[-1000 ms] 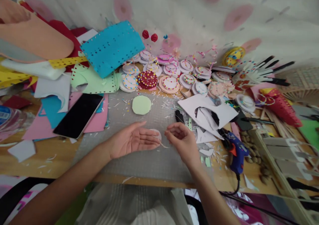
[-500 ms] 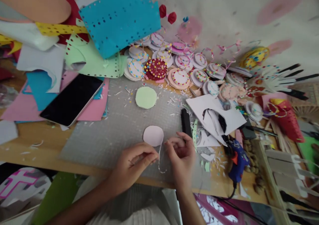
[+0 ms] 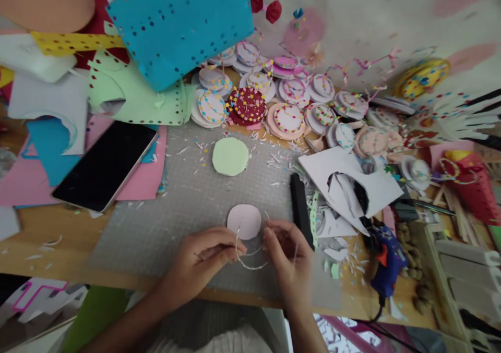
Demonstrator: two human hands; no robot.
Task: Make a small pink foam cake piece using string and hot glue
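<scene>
My left hand (image 3: 205, 262) and my right hand (image 3: 287, 254) are both pinched on a thin pale paper strip (image 3: 250, 262), which curves in a loop between them over the grey cutting mat (image 3: 164, 222). A pale pink paper disc (image 3: 244, 221) lies flat on the mat just beyond my fingertips, touching neither hand. A light green paper disc (image 3: 230, 156) lies farther back on the mat.
A black phone (image 3: 105, 166) rests on pink paper at the left. Several decorated paper discs (image 3: 287, 118) crowd the back. A black tool (image 3: 300, 209), cut white paper (image 3: 348, 178) and a blue glue gun (image 3: 385, 262) lie to the right. Coloured foam sheets (image 3: 176, 24) pile up at the back left.
Both hands have drawn back toward the table's near edge. The left hand went from open palm to a pinch, the pink disc now lies on the mat, and the strip has curled into a loop.
</scene>
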